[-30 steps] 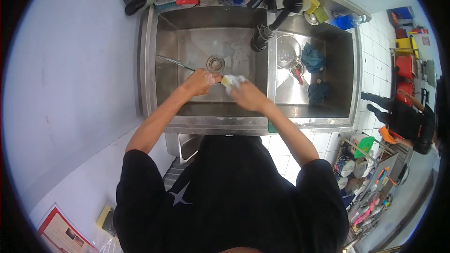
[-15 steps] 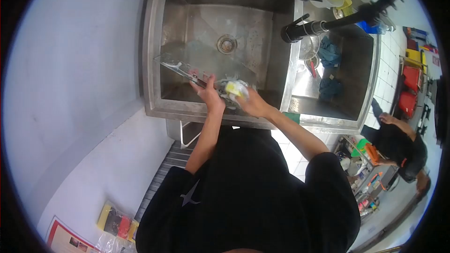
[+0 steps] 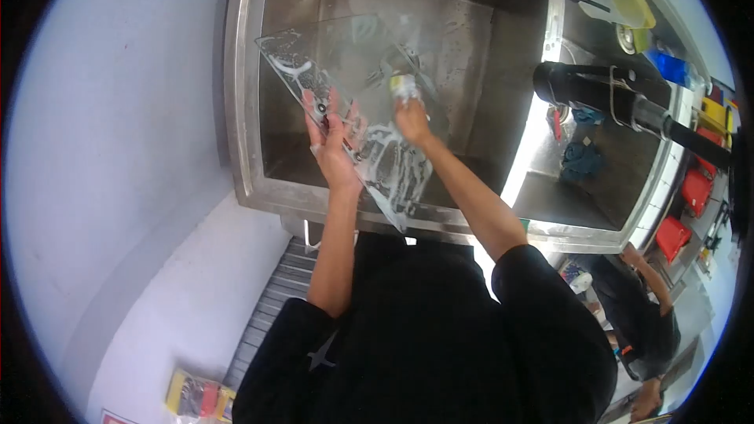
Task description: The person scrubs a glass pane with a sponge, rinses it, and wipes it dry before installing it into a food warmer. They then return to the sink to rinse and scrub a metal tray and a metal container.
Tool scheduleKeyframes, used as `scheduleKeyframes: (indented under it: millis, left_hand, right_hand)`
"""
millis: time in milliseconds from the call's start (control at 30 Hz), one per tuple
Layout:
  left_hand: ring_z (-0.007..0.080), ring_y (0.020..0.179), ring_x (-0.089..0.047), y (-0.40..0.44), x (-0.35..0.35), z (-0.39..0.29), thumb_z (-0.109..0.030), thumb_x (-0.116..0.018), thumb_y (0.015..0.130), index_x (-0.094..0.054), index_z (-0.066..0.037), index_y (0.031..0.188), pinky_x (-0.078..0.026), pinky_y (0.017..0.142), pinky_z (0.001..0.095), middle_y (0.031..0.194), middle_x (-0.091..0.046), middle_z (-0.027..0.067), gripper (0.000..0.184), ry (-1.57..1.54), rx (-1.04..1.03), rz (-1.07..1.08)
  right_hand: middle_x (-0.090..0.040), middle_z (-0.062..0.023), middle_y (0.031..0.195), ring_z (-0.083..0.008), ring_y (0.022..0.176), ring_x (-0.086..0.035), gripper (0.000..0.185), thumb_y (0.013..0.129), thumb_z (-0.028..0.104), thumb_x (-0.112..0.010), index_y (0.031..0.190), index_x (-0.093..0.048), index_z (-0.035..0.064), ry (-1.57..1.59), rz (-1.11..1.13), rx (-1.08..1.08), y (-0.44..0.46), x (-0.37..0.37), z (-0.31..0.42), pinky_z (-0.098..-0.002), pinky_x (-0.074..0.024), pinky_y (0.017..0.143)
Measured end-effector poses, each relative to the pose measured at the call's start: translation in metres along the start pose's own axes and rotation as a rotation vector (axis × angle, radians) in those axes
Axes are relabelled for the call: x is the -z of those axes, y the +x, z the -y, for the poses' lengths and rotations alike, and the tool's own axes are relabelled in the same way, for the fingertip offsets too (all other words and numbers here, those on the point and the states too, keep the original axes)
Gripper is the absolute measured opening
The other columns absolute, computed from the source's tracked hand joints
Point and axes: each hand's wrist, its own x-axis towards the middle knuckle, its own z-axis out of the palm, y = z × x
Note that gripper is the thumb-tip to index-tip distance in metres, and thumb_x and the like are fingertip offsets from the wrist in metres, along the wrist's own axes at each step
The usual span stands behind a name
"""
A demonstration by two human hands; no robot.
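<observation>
A clear glass panel (image 3: 369, 55) with white suds on it is held tilted over the left sink basin (image 3: 479, 39). My left hand (image 3: 334, 137) grips its near-left edge, thumb on top and fingers visible through the glass beneath. Beside the thumb sits a small dark round fitting (image 3: 321, 108) on the panel. In my right hand (image 3: 412, 122) is a yellow sponge (image 3: 404, 85) covered in foam, against the panel's upper right part. Thick suds streak the panel's lower corner, near the sink's front rim.
A black spray faucet (image 3: 597, 94) hangs over the right basin, where blue cloths (image 3: 581, 159) and a red-handled item (image 3: 558, 122) lie. A wall (image 3: 118, 110) stands at left. Another person (image 3: 632, 302) is at the lower right.
The glass panel has tipped so its face shows more toward me. My right hand has moved the sponge up and away from me across it. The view has shifted.
</observation>
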Motion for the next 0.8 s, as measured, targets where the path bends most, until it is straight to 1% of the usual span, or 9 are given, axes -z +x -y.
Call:
scheduleKeyframes:
  millis: [67,200,233,300,333,433,533,633,800]
  left_hand:
    - [0.0263,0.12,-0.055,0.016,0.006,0.004,-0.018,-0.049,0.101,-0.019,-0.019,0.154,-0.046,0.075,0.0239,0.149,-0.041,0.014,0.061,0.102,-0.056,0.043]
    - [0.0338,0.12,-0.056,0.014,0.008,0.002,-0.019,-0.047,0.102,-0.016,-0.018,0.154,-0.038,0.058,0.017,0.148,-0.041,0.016,0.061,0.125,-0.033,0.073]
    - [0.0338,0.12,-0.056,0.015,0.01,0.001,-0.019,-0.047,0.102,-0.016,-0.018,0.154,-0.038,0.058,0.017,0.148,-0.041,0.016,0.061,0.129,-0.034,0.083]
    - [0.0403,0.121,-0.054,0.02,0.009,0.005,-0.024,-0.045,0.102,-0.013,-0.016,0.153,-0.053,0.085,0.0346,0.146,-0.041,0.019,0.061,0.244,-0.071,0.11]
    - [0.0403,0.121,-0.054,0.022,0.009,0.006,-0.024,-0.045,0.102,-0.013,-0.016,0.153,-0.053,0.085,0.0346,0.146,-0.041,0.019,0.061,0.244,-0.072,0.106]
    - [0.0403,0.121,-0.054,0.016,0.005,0.001,-0.023,-0.044,0.102,-0.012,-0.015,0.153,-0.053,0.088,0.0389,0.147,-0.04,0.019,0.061,0.214,-0.059,0.134]
    - [0.0329,0.122,-0.055,0.022,-0.004,0.0,-0.019,-0.049,0.101,-0.014,-0.017,0.154,-0.051,0.075,0.0222,0.147,-0.041,0.0174,0.064,0.158,-0.06,0.095]
    - [0.0299,0.121,-0.056,0.012,-0.005,-0.004,-0.019,-0.049,0.1,-0.014,-0.015,0.154,-0.052,0.087,0.0299,0.146,-0.042,0.0177,0.064,0.165,-0.042,0.097]
    - [0.0289,0.115,-0.057,0.02,-0.001,-0.004,-0.021,-0.05,0.1,-0.015,-0.012,0.153,-0.053,0.091,0.0361,0.145,-0.041,0.0194,0.065,0.261,-0.08,0.119]
  right_hand:
    - [-0.044,-0.0337,0.134,-0.041,0.129,-0.041,0.04,0.094,0.022,-0.047,0.125,-0.053,-0.003,-0.137,-0.232,0.945,-0.024,-0.028,0.005,-0.0452,-0.0316,0.11]
    - [-0.045,-0.0325,0.135,-0.0386,0.132,-0.041,0.045,0.096,0.024,-0.046,0.133,-0.048,-0.0023,-0.077,0.063,-0.056,0.047,0.026,0.004,-0.0443,-0.0297,0.112]
    - [-0.045,-0.0325,0.135,-0.0386,0.132,-0.041,0.045,0.096,0.024,-0.046,0.133,-0.048,-0.0023,-0.069,0.057,-0.051,0.038,0.013,0.008,-0.0443,-0.0297,0.112]
    - [-0.061,-0.0307,0.114,-0.0398,0.109,-0.06,0.04,0.097,0.027,-0.045,0.119,-0.056,-0.0042,-0.261,-0.473,1.135,0.022,-0.019,0.011,-0.0453,-0.0475,0.094]
    - [-0.061,-0.0307,0.114,-0.0398,0.109,-0.06,0.04,0.097,0.027,-0.045,0.119,-0.056,-0.0042,-0.261,-0.469,1.136,0.032,-0.012,0.009,-0.0453,-0.0475,0.094]
    - [-0.061,-0.0305,0.113,-0.0415,0.106,-0.06,0.036,0.097,0.024,-0.045,0.111,-0.059,-0.0055,-0.11,-0.18,0.111,0.08,0.027,0.009,-0.0492,-0.0468,0.091]
    - [-0.059,-0.0307,0.113,-0.043,0.108,-0.057,0.034,0.096,0.022,-0.047,0.11,-0.059,-0.0059,-0.17,-0.384,0.88,0.062,-0.018,0.012,-0.0497,-0.0447,0.093]
    - [-0.06,-0.0303,0.11,-0.0449,0.106,-0.057,0.034,0.095,0.022,-0.048,0.11,-0.059,-0.0063,-0.216,-0.254,0.302,0.093,0.01,0.015,-0.0499,-0.0452,0.092]
    - [-0.06,-0.0293,0.114,-0.0433,0.109,-0.057,0.034,0.095,0.023,-0.048,0.111,-0.06,-0.005,-0.162,-0.291,0.698,0.12,-0.015,0.015,-0.0495,-0.0453,0.091]
